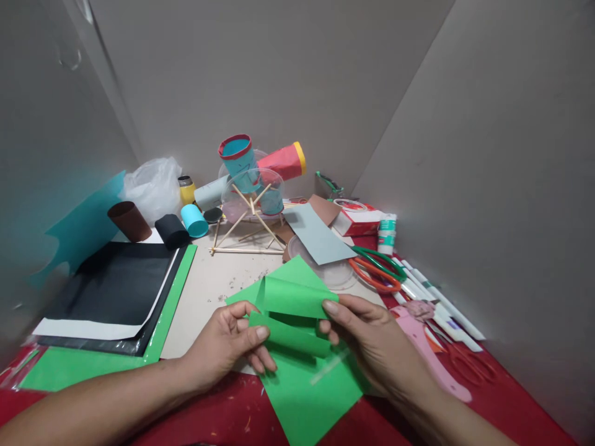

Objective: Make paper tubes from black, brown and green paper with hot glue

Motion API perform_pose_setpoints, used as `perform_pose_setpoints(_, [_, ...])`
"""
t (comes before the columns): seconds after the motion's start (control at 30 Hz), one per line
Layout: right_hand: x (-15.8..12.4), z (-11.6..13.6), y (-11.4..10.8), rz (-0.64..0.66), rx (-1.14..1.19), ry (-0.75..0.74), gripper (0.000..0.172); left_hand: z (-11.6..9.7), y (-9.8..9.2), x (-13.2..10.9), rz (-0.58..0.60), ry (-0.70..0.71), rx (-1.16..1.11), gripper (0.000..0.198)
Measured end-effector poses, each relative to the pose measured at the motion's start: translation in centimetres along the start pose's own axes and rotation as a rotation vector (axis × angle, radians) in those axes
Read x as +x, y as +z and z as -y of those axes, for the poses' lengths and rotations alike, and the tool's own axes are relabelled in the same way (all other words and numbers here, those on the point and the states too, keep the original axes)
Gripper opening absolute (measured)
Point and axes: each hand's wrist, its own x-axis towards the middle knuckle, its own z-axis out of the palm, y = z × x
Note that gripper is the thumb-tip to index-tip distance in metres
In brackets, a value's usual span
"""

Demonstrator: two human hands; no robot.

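A green paper sheet [302,384] lies in front of me, its far part curled and folded over. My left hand [227,347] pinches the rolled edge on the left, thumb on top. My right hand [372,341] grips the fold on the right with thumb and fingers. A strip of clear tape shows on the green sheet just below my right hand. Both hands are closed on the paper above the red table [223,415].
A stick-and-cup model [253,192] with paper tubes stands at the back. Black, white and green sheets [111,291] lie stacked at left. Scissors [376,269], a glue bottle [387,234], pens [441,303], a tape box [357,218] and grey card [318,235] sit to the right.
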Motion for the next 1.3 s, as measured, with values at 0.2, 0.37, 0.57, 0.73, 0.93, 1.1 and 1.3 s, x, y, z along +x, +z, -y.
perform_pose_setpoints(0.2, [-0.1, -0.1, -0.1, 0.022, -0.179, -0.013, 0.036, -0.2, 0.1, -0.3, -0.038, 0.024, 0.009, 0.038])
perform_pose_setpoints(0.37, [-0.4, -0.4, -0.4, 0.128, -0.387, -0.106, 0.040, -0.1, 0.0, -0.1, -0.104, 0.051, -0.018, 0.042])
perform_pose_setpoints(0.57, [-0.5, -0.9, -0.8, 0.155, -0.533, -0.191, 0.039, -0.1, -0.1, 0.2, -0.145, 0.030, -0.058, 0.052])
perform_pose_setpoints(0.73, [-0.3, -0.7, -0.8, 0.177, -0.576, -0.246, 0.035, -0.3, -0.1, 0.2, -0.133, -0.009, -0.075, 0.048])
perform_pose_setpoints(0.93, [-0.1, -0.3, -1.3, 0.344, -0.583, -0.286, 0.035, -0.4, -0.3, 0.3, -0.115, -0.024, -0.101, 0.040])
perform_pose_setpoints(1.1, [-0.1, -0.1, -1.1, 0.380, -0.526, -0.288, 0.035, -0.4, -0.6, 0.5, -0.109, -0.020, -0.092, 0.035])
perform_pose_setpoints(1.3, [-0.4, 0.1, -0.3, 0.362, -0.493, -0.206, 0.026, -0.4, -0.3, 0.5, -0.104, -0.010, -0.064, 0.038])
